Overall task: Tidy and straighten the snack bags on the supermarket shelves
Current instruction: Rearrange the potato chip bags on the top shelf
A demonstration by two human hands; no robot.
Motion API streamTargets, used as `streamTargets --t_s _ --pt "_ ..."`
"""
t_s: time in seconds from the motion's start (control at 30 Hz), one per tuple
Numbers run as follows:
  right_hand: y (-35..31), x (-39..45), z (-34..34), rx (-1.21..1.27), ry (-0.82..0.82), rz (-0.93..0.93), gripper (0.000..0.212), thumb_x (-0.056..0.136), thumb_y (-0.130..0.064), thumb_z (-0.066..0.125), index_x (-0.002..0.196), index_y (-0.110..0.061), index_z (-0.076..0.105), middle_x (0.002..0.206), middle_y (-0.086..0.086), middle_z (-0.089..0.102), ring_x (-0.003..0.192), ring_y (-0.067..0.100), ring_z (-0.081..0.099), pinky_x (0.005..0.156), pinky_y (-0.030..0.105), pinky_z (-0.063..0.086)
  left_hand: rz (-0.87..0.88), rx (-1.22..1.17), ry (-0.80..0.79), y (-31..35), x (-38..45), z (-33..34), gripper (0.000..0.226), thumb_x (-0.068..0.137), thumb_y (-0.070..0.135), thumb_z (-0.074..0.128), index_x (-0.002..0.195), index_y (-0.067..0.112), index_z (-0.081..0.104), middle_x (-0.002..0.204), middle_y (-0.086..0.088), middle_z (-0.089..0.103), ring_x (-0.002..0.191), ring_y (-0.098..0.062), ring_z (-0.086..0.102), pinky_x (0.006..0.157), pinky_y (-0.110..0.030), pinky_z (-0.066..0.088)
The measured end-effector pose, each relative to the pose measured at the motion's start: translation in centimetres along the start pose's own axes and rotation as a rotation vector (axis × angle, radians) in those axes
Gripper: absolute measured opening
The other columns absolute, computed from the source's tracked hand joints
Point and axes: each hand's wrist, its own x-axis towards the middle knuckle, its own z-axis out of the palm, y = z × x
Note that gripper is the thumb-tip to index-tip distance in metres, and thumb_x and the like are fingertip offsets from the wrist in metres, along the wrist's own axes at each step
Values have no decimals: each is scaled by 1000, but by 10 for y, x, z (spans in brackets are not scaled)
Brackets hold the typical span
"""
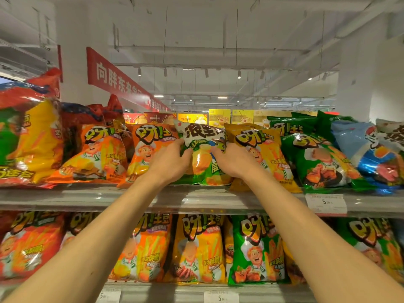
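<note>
Left hand (pixel 169 161) and right hand (pixel 231 161) are gripping the white-and-green snack bag (pixel 203 149) by its sides on the top shelf (pixel 65 196), fingers curled around it

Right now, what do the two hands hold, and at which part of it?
Both hold the white-and-green chip bag on the upper shelf: the left hand grips its left edge, the right hand its right edge, about mid-height.

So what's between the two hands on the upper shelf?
In the head view, a white-and-green chip bag sits between the left hand and right hand; both grip its sides.
</note>
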Motion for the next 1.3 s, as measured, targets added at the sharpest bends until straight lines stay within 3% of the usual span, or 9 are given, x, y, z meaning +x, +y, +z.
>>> streamTargets --t_s 0.27,0.33,0.47,0.63,0.73,0.83,0.97,1.2,1.3 --pt "7 4 10 551 18 27 72 98 -51 60 155 -13 38 155 6 46 139 25 48 113 42 44 -20 -285 54 -7 -11 -12 53 103 42 56 150 22 47 139 -3 62 116 -21 63 97 -48 56" --pt "8 6 15 636 61 13 70 94 -53 66 151 -19 43 142 -1 54 131 19 53 108 41 49 -18 -328 75 -10 -13 -16 53 103 44 55 151 25 45 140 -1 61 109 -17 65 92 -47 59" --pt "2 5 17 729 112 -16 60 85 -61 72 133 -34 49 108 -24 52 100 -7 55 68 8 47 -24 -453 116 -14 -15 -25 50 103 44 55 150 30 46 132 7 61 104 -5 62 77 -26 60" --pt "-7 7 15 834 19 26 104 72 -71 77 153 -18 41 131 -3 65 121 16 63 103 39 53 -11 -549 145 -13 -21 -37 48 102 44 56 148 34 48 117 19 58 102 4 62 66 -13 55" --pt "-9 0 12 870 1 4 105 70 -73 77 154 -21 40 113 -15 63 111 10 65 93 33 55 7 -560 154 -12 -27 -41 47 102 44 56 148 34 50 126 15 58 108 1 59 78 -21 55" --pt "-7 -10 9 900 1 -21 115 58 -76 78 152 -25 38 129 -4 66 114 14 68 99 41 57 30 -610 136 -10 -36 -41 44 102 43 58 145 36 53 123 20 62 100 11 63 69 -13 56" --pt "3 -32 6 887 88 -47 90 55 -74 79 130 -39 44 116 -19 66 106 4 71 89 28 60 63 -656 77 -7 -50 -35 39 102 39 59 140 37 55 124 18 63 103 13 63 67 -3 49" --pt "39 -90 0 811 225 -10 88 65 -73 78 140 -33 54 129 -16 69 118 5 67 105 43 53 68 -762 -28 -2 -84 -9 33 100 36 64 132 40 60 118 21 70 105 3 68 89 -34 59" --pt "59 -122 -7 800 236 29 63 67 -73 78 125 -57 60 125 -20 71 117 10 69 105 46 52 24 -841 -70 -1 -108 8 30 99 38 64 129 38 62 119 17 72 109 -4 69 92 -39 57"
